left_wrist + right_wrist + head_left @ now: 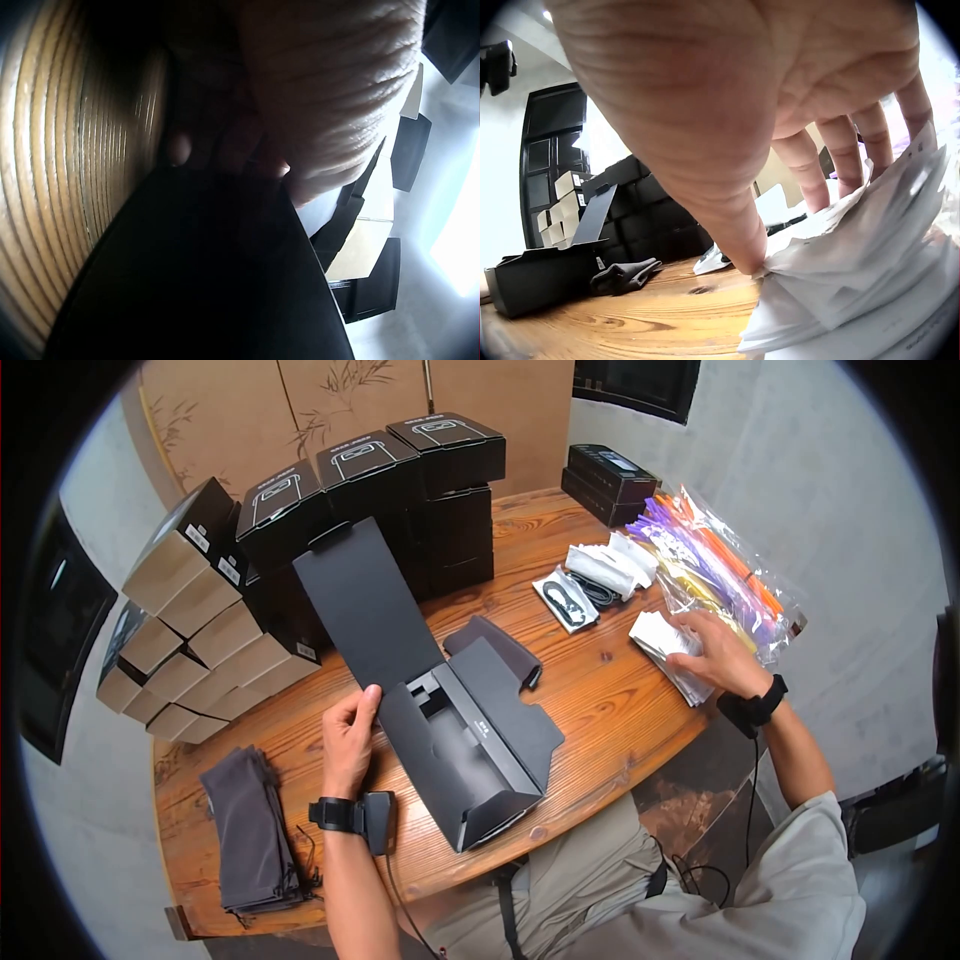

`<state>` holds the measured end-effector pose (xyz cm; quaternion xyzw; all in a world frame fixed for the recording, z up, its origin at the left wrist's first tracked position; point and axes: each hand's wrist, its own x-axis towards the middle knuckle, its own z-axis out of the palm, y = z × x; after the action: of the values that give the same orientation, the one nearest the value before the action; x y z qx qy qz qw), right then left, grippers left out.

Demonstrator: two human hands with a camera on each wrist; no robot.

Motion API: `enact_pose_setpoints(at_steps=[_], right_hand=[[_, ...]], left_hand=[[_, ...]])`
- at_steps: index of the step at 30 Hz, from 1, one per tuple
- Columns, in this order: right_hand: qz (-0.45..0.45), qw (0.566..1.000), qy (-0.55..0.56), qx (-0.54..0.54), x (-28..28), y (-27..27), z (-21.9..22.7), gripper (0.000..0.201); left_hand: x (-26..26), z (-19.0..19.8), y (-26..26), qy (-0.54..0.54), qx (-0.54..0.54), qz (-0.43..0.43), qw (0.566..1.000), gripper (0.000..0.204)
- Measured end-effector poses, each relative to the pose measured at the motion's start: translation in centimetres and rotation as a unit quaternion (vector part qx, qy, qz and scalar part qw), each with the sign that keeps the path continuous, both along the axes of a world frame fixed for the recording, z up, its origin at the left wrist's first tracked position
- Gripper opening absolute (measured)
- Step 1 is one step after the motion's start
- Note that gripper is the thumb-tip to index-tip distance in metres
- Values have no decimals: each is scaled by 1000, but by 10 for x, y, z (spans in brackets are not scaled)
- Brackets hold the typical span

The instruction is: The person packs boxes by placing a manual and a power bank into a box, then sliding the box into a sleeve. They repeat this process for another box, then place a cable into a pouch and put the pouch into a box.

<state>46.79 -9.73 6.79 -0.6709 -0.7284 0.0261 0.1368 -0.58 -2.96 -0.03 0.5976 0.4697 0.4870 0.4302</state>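
An open black cardboard box [455, 735] stands on the table with its long lid flap [365, 600] raised, its inside showing a cut-out insert. My left hand [350, 735] grips the box's left side wall, thumb on top; in the left wrist view the fingers [247, 146] sit at the dark panel's edge. At the right, my right hand [722, 655] reaches over a stack of white paper leaflets [660, 635]. In the right wrist view its thumb [744, 244] and fingertips pinch the upper sheets [840, 240]. A dark grey cloth pouch [495, 645] lies behind the box.
Black boxes [455, 460] are piled at the back, beside a stack of beige-ended boxes [200, 650]. Grey pouches [245, 825] lie front left. Bagged cables [565, 600], white packets [610, 565], colourful bagged strips [715, 565] and two small black boxes [610, 480] occupy the right.
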Motion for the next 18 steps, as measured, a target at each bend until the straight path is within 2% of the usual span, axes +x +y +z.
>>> enact_pose_setpoints(at_steps=[5,8,11,12,15,16,18], right_hand=[[61,992,-25,107,-36,-12,24,46],[99,993,20,60,-61,-20,35,48],[148,973,161,-74,-87,-15,36,46],[177,966,168,-87,-93,-10,32,50],[177,932,281,-148,-112,10,11,58],[188,936,264,-138,-111,22,-4,65],[172,914,345,-123,-118,40,-26,67]], left_hand=[[-1,-3,1,5,8,4,1000,34],[-2,-2,1,-1,7,5,1000,32],[0,0,0,-16,10,7,1000,30],[2,0,-1,-26,10,11,1000,28],[2,-1,-1,-33,10,11,999,26],[0,-3,0,-31,11,10,999,25],[-2,-1,-1,-18,21,9,1000,23]])
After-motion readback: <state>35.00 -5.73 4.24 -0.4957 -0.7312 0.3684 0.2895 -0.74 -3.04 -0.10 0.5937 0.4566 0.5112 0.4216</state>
